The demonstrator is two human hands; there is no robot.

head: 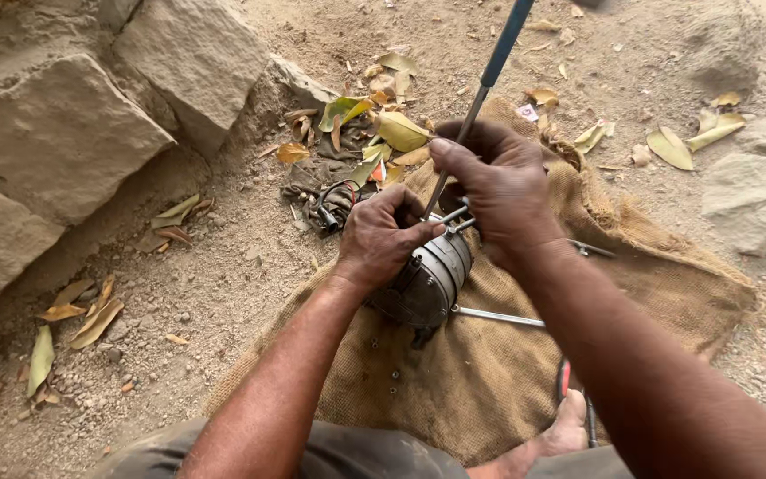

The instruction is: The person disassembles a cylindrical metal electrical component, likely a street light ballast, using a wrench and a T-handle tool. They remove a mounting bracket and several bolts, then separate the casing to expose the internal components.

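Both hands meet at centre — the left hand [383, 235] clasps a grey motor [425, 282] on burlap sacking [489, 372], the right hand [496, 191] grips a blue-handled screwdriver [488, 82] slanting toward one o'clock.

left hand [383, 238] curled downward, right hand [500, 188] fisted, fingers [454, 160] closed

Burlap sack [507, 372] on dusty ground [223, 266] (dry leaves [82, 319], stones [55, 133] around).

You get soft, even daylight here, bright without glare. Shadows are faint and diffuse, darkest beneath your hands [454, 213]. The centre is sharp; your forearms near the bottom edge look stretched and slightly soft.
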